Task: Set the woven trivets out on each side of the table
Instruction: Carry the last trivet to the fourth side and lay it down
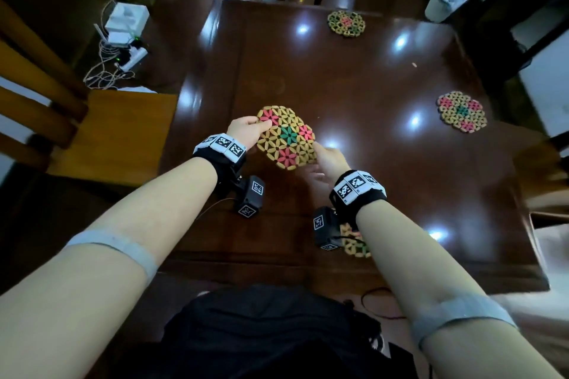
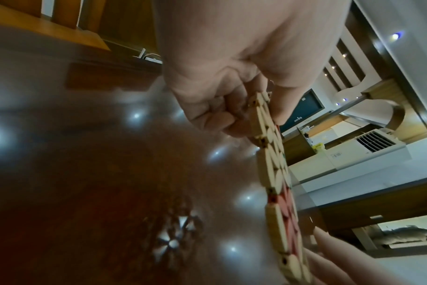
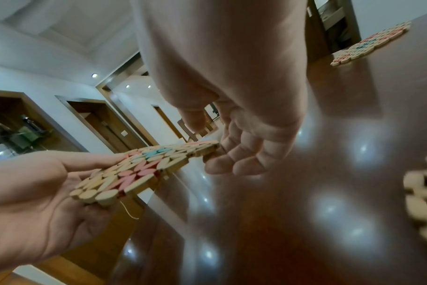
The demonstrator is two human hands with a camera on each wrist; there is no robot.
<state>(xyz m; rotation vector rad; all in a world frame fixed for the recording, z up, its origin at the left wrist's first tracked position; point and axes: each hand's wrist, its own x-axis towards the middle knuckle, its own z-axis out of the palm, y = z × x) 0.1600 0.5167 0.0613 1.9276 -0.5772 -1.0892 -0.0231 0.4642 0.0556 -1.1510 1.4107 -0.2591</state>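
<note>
The trivet (image 1: 287,137) hung above the surface (image 1: 354,95), pinched by my left hand (image 1: 244,131) at nine o'clock (thumb on top); my right hand's (image 1: 331,160) fingers (image 3: 232,160) lay loose at its four o'clock edge.

Near trivet (image 1: 357,248) by the table's front edge is mostly covered by the right forearm and wrist camera, and in the right wrist view it is only a blurred fragment cut by the right edge. Right hand (image 1: 331,161) fingers sit under the held trivet (image 1: 288,137), so contact is unclear from the head view. Held trivet's lower end is cut by the bottom edge in the left wrist view
</note>
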